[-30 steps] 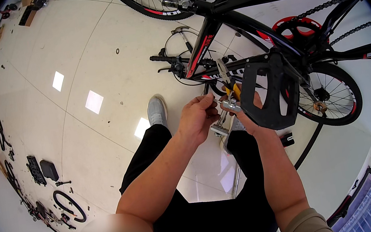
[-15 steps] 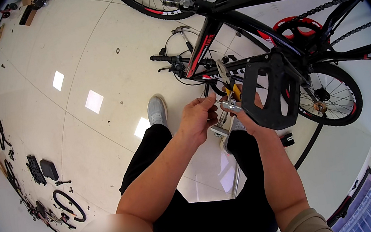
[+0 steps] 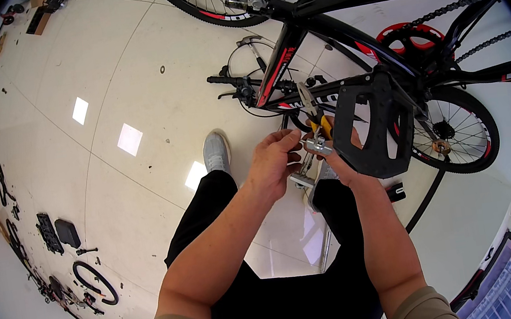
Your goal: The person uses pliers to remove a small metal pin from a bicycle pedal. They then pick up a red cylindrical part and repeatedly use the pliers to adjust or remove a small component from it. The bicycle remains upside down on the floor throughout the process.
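Observation:
My left hand (image 3: 277,162) is closed, thumb and index finger pinching at a thin metal piece beside a silver cylindrical fitting (image 3: 317,146). My right hand (image 3: 345,158) is wrapped round yellow-handled pliers (image 3: 322,125), the silver fitting against its fingers; part of it is hidden by a big black pedal (image 3: 375,129). The pliers' metal jaws point up toward the black and red bicycle frame (image 3: 278,68). Under the fitting, a silver metal bracket (image 3: 302,177) shows between my hands.
A wheel (image 3: 221,7) is at the top, a rear wheel (image 3: 473,129) at right, a red chainring (image 3: 412,39) above the pedal. Handlebar, cables and a hammer (image 3: 253,49) lie beyond the frame. At left, black cases (image 3: 66,233), a tyre (image 3: 96,283) and loose parts lie on the tiled floor.
My left thumb and fingers have shifted slightly right, toward the silver fitting. My right hand, the pliers and the bicycle look unmoved.

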Demonstrator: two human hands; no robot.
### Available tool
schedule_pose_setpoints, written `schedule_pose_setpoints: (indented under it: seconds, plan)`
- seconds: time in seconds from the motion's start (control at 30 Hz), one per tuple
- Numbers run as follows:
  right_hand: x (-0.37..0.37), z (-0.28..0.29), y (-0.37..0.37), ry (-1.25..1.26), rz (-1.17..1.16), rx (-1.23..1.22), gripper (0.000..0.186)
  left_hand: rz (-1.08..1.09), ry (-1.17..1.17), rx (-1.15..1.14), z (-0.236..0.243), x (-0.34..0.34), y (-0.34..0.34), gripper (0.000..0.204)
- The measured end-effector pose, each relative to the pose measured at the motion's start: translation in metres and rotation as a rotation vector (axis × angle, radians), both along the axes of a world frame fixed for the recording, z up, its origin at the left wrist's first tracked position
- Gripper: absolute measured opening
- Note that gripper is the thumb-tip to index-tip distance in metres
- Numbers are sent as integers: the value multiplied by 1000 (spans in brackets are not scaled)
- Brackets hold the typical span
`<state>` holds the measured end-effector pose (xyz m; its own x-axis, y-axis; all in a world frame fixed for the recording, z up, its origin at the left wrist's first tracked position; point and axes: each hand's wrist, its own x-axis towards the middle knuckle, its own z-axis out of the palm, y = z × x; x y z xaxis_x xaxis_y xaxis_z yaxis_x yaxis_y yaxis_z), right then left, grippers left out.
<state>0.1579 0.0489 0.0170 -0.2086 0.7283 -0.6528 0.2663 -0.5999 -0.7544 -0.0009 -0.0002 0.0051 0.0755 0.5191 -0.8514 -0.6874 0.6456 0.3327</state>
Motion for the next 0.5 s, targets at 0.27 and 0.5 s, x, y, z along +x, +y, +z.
schedule_pose_setpoints:
  seconds: [0.27, 0.5]
  plan:
    - [-4, 6, -4, -128, 4, 166, 48, -42, 16, 24, -9, 1, -3, 35]
    - [8, -20, -14, -26, -76, 239, 42, -79, -24, 62, -2, 5, -4, 37]
